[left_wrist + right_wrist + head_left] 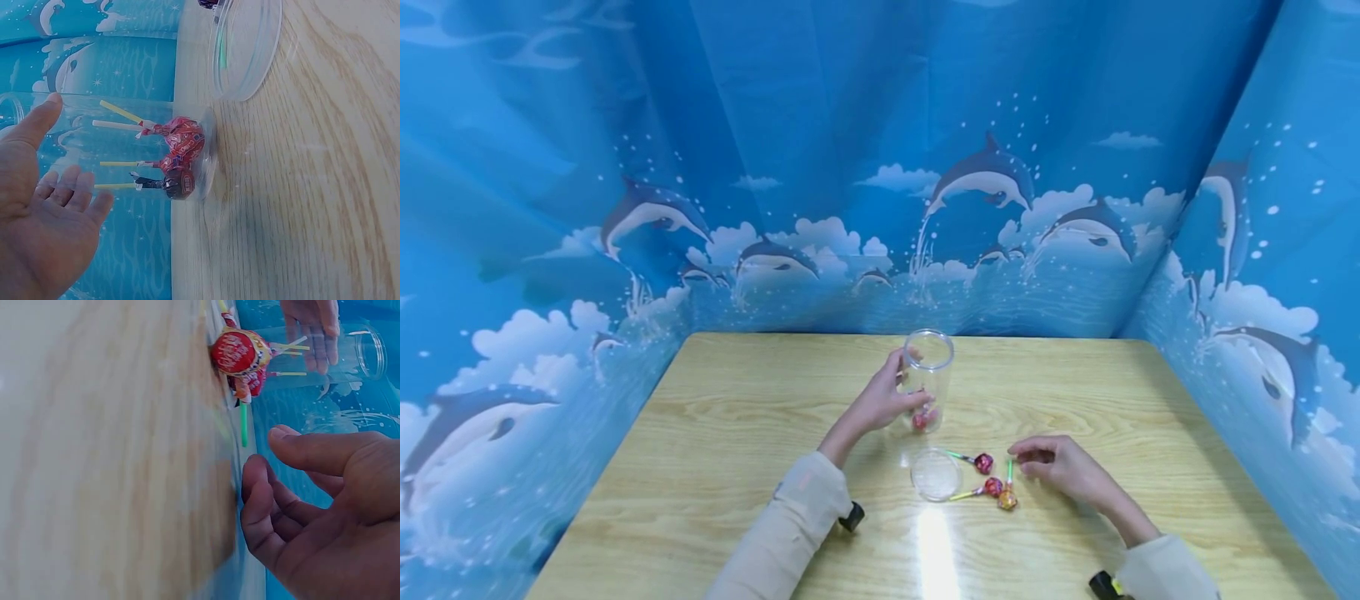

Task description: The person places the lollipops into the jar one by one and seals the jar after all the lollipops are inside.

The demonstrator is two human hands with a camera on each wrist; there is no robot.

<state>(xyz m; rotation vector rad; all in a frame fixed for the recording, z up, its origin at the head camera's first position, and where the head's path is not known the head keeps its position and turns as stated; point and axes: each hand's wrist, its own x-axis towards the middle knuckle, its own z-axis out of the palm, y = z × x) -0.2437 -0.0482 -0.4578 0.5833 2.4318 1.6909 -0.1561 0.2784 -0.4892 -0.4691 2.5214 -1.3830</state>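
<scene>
A clear plastic jar [931,379] stands upright and uncovered on the table, with several wrapped lollipops [184,140] at its bottom, sticks up. My left hand [887,398] grips the jar's side, thumb on one side and fingers on the other. To the right of the round clear lid [936,475] lie three loose lollipops: a dark red one [983,463], a red one [993,487] and a yellow-orange one [1007,500] with a green stick. Just beside that green stick [244,425] is my right hand [312,506], thumb and bent fingers apart, holding nothing.
The wood-grain table [737,483] runs back to a blue curtain [820,208] printed with dolphins, which also hangs along both sides. A bright light reflection lies on the tabletop in front of the lid.
</scene>
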